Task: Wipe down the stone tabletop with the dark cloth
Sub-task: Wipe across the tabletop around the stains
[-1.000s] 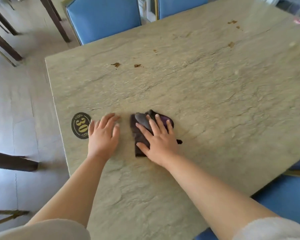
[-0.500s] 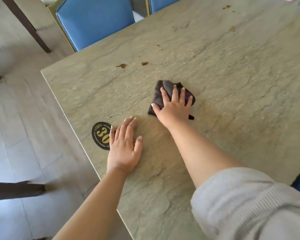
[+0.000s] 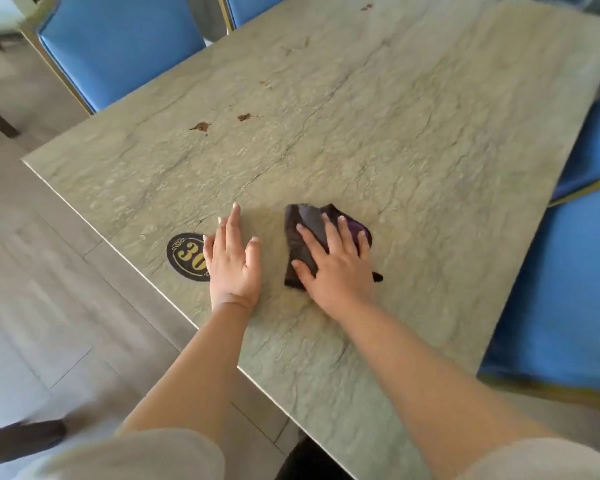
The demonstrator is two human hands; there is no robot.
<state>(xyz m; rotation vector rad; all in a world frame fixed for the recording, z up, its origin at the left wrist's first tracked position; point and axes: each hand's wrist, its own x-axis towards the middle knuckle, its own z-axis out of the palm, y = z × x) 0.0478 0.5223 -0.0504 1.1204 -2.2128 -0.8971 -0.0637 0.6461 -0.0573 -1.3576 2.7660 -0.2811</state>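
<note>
The greenish stone tabletop (image 3: pixel 413 140) fills most of the view. A crumpled dark cloth (image 3: pixel 300 233) lies on it near the left edge. My right hand (image 3: pixel 338 268) presses flat on the cloth with spread, straight fingers. My left hand (image 3: pixel 232 261) rests flat on the bare stone just left of the cloth, fingers straight and together, partly covering a black oval "30" label (image 3: pixel 184 256). Brown stains (image 3: pixel 200 126) and another brown stain (image 3: pixel 244 117) sit farther up the table, with fainter spots toward the far end.
Blue padded chairs stand along the far side (image 3: pixel 118 46) and along the right side (image 3: pixel 561 306). Grey tiled floor (image 3: pixel 32 289) lies to the left of the table. A dark furniture leg (image 3: pixel 18 441) shows at the bottom left.
My right hand has pulled the cloth back toward me and nearer the table's left edge, close beside my left hand. My left hand stays flat by the "30" label.
</note>
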